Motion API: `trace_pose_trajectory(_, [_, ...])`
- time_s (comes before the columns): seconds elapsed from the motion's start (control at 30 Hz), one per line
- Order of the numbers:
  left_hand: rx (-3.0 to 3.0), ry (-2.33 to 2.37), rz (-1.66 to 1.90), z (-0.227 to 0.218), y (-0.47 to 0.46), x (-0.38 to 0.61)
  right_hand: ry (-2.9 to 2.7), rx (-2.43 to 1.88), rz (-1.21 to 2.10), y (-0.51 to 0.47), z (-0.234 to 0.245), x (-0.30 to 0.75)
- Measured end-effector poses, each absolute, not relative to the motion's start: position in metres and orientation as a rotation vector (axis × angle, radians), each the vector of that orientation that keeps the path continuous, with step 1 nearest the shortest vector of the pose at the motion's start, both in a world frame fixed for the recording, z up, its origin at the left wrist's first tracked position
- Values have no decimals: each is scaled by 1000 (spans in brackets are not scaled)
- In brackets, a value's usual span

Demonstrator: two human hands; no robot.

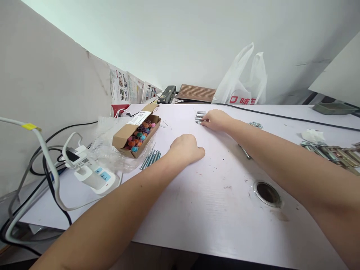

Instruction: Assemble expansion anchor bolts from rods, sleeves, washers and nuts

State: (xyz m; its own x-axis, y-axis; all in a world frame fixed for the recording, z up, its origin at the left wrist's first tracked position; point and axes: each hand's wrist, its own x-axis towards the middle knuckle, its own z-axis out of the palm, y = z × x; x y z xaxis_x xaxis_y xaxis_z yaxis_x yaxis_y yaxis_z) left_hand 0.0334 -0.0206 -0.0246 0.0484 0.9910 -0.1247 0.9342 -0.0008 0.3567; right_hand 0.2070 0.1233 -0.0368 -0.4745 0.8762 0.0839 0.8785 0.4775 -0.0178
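Note:
My right hand [216, 120] reaches to the far middle of the white table, its fingertips pinched at a row of short shiny metal cylinders [200, 113]; the nearest one is at my fingers. My left hand [186, 148] rests closed on the table, with its fingers curled under and hidden. I cannot make out what is inside it. Left of that hand lies a row of long metal bolts [151, 159]. A single bolt [245, 151] lies beneath my right forearm, and a small cluster of metal nuts or washers [255, 125] sits just beyond it.
An open cardboard box [120, 139] of colourful capped pieces stands left on bubble wrap. Near it are a white power strip [97, 180] and cables. Bolts [334, 154] pile at right near crumpled white tissue [312, 135]. A round hole [267, 193] pierces the table; a plastic bag [242, 82] stands behind.

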Motion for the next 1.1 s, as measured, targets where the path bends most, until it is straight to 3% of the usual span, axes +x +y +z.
trace_pose_trajectory(0.13, [2037,1809,310,-27,-21,34,-2691,-1434,-203,108,-41,207])
trace_pose_trajectory(0.3, [1556,1227,703,-30,-16,40,-2542,-1418,-249,89,-26,221])
trace_pose_trajectory(0.47, [1361,1045,781,-37,-11,44,-2077,-1475,409,60,4,261])
trace_pose_trajectory(0.63, [1853,1251,741,-44,-12,42,-2160,-1332,872,36,21,280])
trace_pose_trajectory(1.1, [2168,1217,648,-50,-7,49,-2296,-1430,873,16,31,257])
